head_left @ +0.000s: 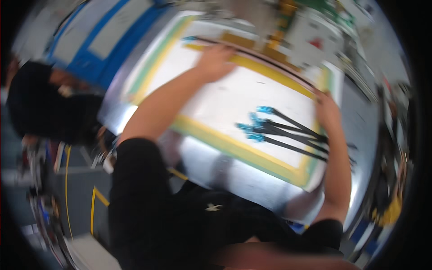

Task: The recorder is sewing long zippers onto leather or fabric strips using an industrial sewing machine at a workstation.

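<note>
A long, thin black strip [274, 63] runs slantwise along the far side of a white board [265, 90] edged with yellow and green tape. Its left end carries a small blue piece [190, 38]. My left hand [216, 63] is closed over the strip near that end, its fingers blurred. At the right end of the strip my right hand [327, 110] has its fingers bent onto it. Several black straps with blue ends [292, 132] lie fanned out on the board, left of my right forearm, which hides part of them.
The board rests on a shiny metal table [202, 157]. Beyond it stand blurred fixtures with a white panel [315, 40]. A person in dark clothes [54, 103] is at the left, before a blue-framed cabinet [103, 42]. Yellow floor lines [68, 189] show lower left.
</note>
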Tool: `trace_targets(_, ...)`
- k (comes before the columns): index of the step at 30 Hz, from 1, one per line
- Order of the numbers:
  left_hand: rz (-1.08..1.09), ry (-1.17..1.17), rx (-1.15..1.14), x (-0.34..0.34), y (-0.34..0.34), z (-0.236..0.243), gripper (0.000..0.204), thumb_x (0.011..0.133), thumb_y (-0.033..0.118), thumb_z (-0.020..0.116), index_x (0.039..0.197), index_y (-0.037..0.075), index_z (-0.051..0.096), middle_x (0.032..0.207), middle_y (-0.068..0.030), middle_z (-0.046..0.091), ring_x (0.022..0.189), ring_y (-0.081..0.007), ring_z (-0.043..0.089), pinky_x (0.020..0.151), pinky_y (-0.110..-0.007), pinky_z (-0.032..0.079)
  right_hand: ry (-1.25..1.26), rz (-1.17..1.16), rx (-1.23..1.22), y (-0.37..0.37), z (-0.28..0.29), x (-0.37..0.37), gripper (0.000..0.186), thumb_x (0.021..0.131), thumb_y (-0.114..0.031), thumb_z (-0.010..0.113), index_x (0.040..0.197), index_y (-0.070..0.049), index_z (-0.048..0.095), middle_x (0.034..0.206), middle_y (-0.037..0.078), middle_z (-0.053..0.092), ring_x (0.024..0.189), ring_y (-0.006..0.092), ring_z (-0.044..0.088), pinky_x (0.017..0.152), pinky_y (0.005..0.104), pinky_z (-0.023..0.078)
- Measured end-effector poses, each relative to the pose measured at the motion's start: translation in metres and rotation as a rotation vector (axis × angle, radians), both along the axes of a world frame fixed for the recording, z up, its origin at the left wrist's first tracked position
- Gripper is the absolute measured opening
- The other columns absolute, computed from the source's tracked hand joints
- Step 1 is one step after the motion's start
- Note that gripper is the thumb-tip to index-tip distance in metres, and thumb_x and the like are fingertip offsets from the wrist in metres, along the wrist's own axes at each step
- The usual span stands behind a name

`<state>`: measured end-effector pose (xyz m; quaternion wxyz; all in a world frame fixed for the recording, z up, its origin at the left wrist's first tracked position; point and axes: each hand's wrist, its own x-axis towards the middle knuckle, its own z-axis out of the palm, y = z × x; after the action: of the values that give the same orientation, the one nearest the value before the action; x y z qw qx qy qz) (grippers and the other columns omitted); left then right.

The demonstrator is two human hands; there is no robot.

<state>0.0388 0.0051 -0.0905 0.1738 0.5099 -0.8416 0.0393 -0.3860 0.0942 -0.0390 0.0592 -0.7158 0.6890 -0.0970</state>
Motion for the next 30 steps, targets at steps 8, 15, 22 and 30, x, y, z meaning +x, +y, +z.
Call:
trace_targets(8,0.080,-0.080,0.009,-0.002,0.007,0.010,0.060,0.099,0.045,0.061,0.149,0.013,0.055,0.150,-0.0154,0.053,0.139,-0.0366,0.048,0.118,-0.054,0.032,-0.327,-0.022,-0.023,-0.007,0.008,-0.007,0.044,0.079,0.001,0.063,0.123,0.002,0.067,0.125,0.025,0.067,0.116,0.0404,0.065,0.099,0.0440,0.052)
trace_targets(15,0.082,-0.074,0.001,-0.012,0.001,0.010,0.058,0.098,0.044,0.062,0.147,0.013,0.056,0.149,-0.0150,0.054,0.139,-0.0345,0.049,0.117,-0.054,0.032,-0.280,0.047,-0.055,-0.021,-0.005,0.001,0.039,0.084,-0.003,0.067,0.123,0.004,0.067,0.120,0.024,0.068,0.113,0.0403,0.066,0.099,0.0432,0.052)
trace_targets(22,0.070,-0.047,0.007,-0.010,0.005,0.012,0.058,0.098,0.042,0.064,0.148,0.015,0.055,0.148,-0.0165,0.055,0.139,-0.0363,0.049,0.117,-0.053,0.033,-0.215,-0.015,-0.137,-0.031,-0.021,0.018,0.035,0.090,-0.003,0.065,0.124,0.003,0.067,0.117,0.025,0.066,0.113,0.0423,0.064,0.102,0.0460,0.051)
trace_targets(30,0.133,-0.037,0.003,0.000,0.009,0.009,0.060,0.095,0.045,0.065,0.145,0.013,0.059,0.147,-0.0150,0.056,0.138,-0.0339,0.051,0.115,-0.053,0.036,-0.339,0.080,-0.286,-0.029,-0.016,0.009,0.041,0.088,-0.003,0.066,0.129,0.002,0.065,0.124,0.027,0.066,0.116,0.0424,0.064,0.104,0.0465,0.050)
